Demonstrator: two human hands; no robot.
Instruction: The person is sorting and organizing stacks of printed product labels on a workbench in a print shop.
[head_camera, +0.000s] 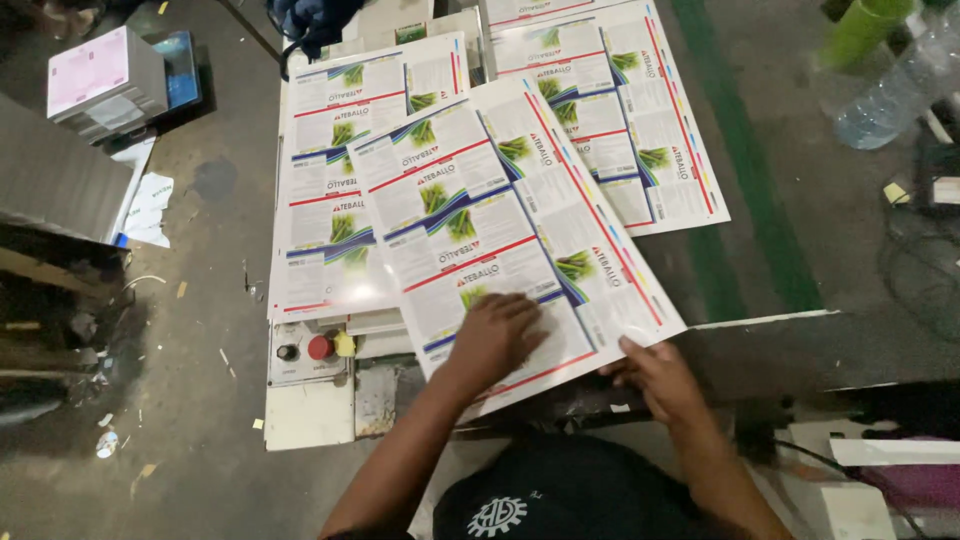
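A large glossy printed sheet (500, 215) with white panels, green plant pictures and red and blue stripes lies tilted on top of other such sheets. My left hand (492, 338) rests flat on its near edge, fingers spread and pressing down. My right hand (655, 378) pinches the sheet's near right corner between thumb and fingers. A second printed sheet (340, 170) lies underneath to the left, and a third (630, 110) lies farther back on the right.
A control panel (305, 350) with a red button and a black knob sits left of my left hand. A stack of white packs (100, 80) stands far left. A clear plastic bottle (895, 90) lies at the top right, beside a green floor stripe (750, 170).
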